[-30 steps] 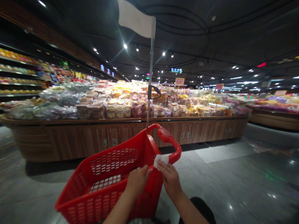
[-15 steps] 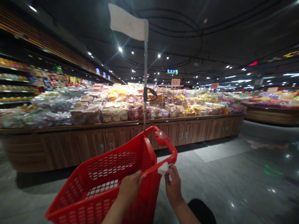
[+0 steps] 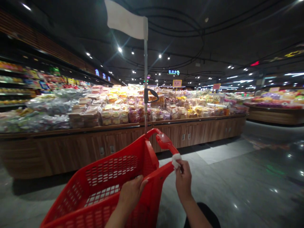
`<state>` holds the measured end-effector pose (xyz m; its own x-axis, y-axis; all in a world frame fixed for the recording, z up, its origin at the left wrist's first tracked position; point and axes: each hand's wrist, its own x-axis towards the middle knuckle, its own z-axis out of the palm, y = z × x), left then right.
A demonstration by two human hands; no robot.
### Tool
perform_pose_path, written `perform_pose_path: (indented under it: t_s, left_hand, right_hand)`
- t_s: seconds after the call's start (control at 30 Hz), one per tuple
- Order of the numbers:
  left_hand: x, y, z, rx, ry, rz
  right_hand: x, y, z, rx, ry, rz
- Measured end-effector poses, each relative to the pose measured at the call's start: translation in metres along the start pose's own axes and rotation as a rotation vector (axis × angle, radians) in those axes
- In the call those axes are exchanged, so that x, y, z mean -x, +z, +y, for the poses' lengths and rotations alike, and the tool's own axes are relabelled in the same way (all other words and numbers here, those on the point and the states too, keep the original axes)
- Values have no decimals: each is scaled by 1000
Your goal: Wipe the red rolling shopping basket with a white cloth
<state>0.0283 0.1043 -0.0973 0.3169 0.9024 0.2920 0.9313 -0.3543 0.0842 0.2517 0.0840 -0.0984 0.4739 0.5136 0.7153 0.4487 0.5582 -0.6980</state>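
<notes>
A red plastic shopping cart (image 3: 102, 167) with slotted basket walls stands in front of me, its basket stretching to the lower left. My left hand (image 3: 130, 192) is closed round the cart's near side rim. In my right hand (image 3: 184, 179) a white wipe (image 3: 176, 160) is pinched and pressed against the corner of the red handle (image 3: 165, 141). The wipe partly covers that corner. From the cart's far side rises a thin pole (image 3: 146, 69) with a white flag (image 3: 128, 20) at its top and a dark clip partway up.
A long wooden display counter (image 3: 78, 152) heaped with bagged baked goods (image 3: 114, 109) runs behind the cart. Stocked shelves (image 3: 14, 84) line the left. Another counter (image 3: 273, 114) stands at the right, beyond grey shiny floor (image 3: 237, 177).
My right hand has slid the wipe outward and up, from the near handle bar to the corner. My left hand keeps its hold on the rim. The whole view shifts slightly.
</notes>
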Motion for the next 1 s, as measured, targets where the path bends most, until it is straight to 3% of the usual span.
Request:
perform_pose_path:
  t_s: [0.1,0.17,0.33,0.5,0.63,0.7,0.87,1.0]
  left_hand:
    - [0,1,1,-13,-6,5]
    - [1,1,1,-13,-2,10]
    - [5,-2,0,-6,12,20]
    - [7,-4,-1,-7,-2,10]
    - [9,-8,1,7,4,18]
    - [9,-10,1,9,11,17]
    - [8,-10,1,13,11,15]
    - [8,-10,-1,17,21,11]
  right_hand:
    - [-30,-8,4,46,-31,-3]
    - [-55,-14,5,126,-51,-131]
    - [-121,-13,-14,489,-158,-796]
    - [-154,0,-42,706,-388,-1188]
    - [-164,4,-55,752,-412,-1535]
    - [-165,9,-59,810,-420,-1571]
    - [-159,25,-66,938,-499,-1404]
    - [-158,30,-69,982,-517,-1512]
